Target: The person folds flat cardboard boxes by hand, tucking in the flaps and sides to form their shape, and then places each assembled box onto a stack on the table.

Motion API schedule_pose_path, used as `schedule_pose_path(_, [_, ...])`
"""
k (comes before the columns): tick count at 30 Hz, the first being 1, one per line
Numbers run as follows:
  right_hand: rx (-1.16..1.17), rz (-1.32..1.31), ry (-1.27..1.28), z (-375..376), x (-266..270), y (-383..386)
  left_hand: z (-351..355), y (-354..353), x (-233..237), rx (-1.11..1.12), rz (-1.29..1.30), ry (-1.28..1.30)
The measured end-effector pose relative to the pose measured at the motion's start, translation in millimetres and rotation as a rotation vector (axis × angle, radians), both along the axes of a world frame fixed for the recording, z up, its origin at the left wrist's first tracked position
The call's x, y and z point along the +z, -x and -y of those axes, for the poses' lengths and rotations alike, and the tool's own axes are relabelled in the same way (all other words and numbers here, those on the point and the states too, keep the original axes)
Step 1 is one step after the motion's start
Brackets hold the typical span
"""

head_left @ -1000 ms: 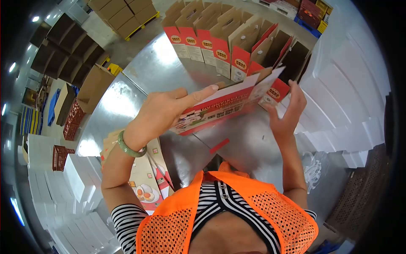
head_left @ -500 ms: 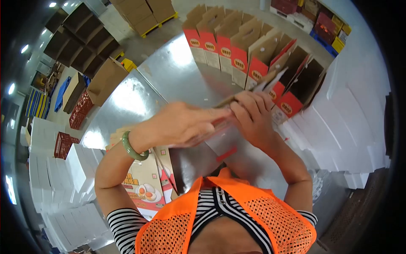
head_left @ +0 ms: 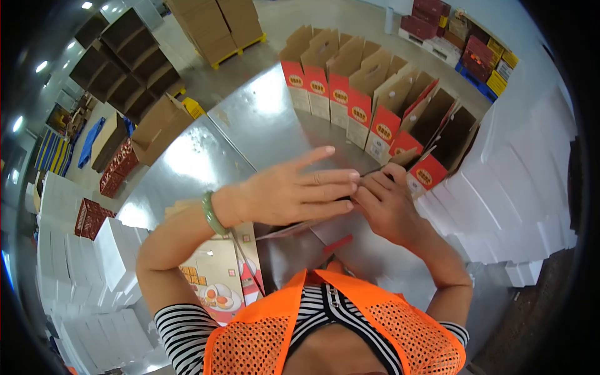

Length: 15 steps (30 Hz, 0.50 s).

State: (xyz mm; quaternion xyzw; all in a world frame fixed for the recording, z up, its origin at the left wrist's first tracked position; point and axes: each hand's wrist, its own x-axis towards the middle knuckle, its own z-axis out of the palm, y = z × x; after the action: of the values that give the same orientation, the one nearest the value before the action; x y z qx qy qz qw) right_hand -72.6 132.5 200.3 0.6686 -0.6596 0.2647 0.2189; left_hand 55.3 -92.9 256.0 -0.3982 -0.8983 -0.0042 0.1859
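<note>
A cardboard gift carton point(head_left: 299, 229) is at my hands over the metal table, mostly hidden behind them, with its pale lower edge showing. My left hand point(head_left: 294, 190), with a green bangle at the wrist, lies across it with fingers stretched and spread. Curled fingers of my right hand point(head_left: 384, 197) grip the carton's right end. Beyond them stands a curved row of opened red-and-brown cartons point(head_left: 359, 114). Flat cartons printed with eggs point(head_left: 212, 270) lie beneath my left forearm.
White foam boxes point(head_left: 506, 169) are stacked along the right, and more white foam stacks point(head_left: 69, 262) stand on the left. A red strip point(head_left: 338, 244) lies on the metal table point(head_left: 253, 103). Brown boxes on a yellow pallet point(head_left: 240, 50) stand at the back.
My left hand has spread its fingers and its motion blur is gone. My right hand has moved slightly down and right, its fingers now more curled. The view has shifted slightly.
</note>
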Motion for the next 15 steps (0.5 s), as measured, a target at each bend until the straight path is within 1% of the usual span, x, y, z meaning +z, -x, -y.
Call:
schedule_pose_path(2, [0.028,0.009,-0.093,-5.7,1.7,2.5,3.3,-3.2,-6.6,-0.049,0.010,0.042])
schedule_pose_path(3, [0.064,0.002,-0.161,-8.0,2.2,3.8,-0.2,-5.5,-9.2,-0.046,0.038,0.010])
schedule_pose_path(5, [0.077,0.030,-0.211,-10.6,6.0,5.4,-3.8,-8.9,-6.9,-0.039,0.086,0.027])
schedule_pose_path(6, [0.083,0.002,-0.211,-12.6,5.2,6.1,-3.8,-12.4,-8.6,0.010,0.194,0.023])
schedule_pose_path(7, [0.088,-0.027,-0.210,-14.7,3.3,7.6,-5.6,-18.3,-8.5,0.015,0.209,0.010])
schedule_pose_path(9, [0.119,0.026,-0.189,-18.7,-0.4,11.2,-7.2,-27.9,1.5,0.120,0.321,0.047])
schedule_pose_path(11, [0.184,0.038,-0.106,-21.1,1.5,12.3,-2.8,-32.5,16.5,0.137,0.339,0.098])
schedule_pose_path(13, [0.206,0.044,-0.074,-25.4,10.0,7.5,2.3,-38.9,29.6,0.266,0.321,0.346])
schedule_pose_path(14, [0.184,0.063,-0.105,-30.6,16.1,5.8,10.3,-44.8,30.8,0.267,0.321,0.344])
schedule_pose_path(15, [0.162,0.081,-0.134,-34.6,20.3,4.9,21.0,-52.4,33.0,0.363,0.344,0.327])
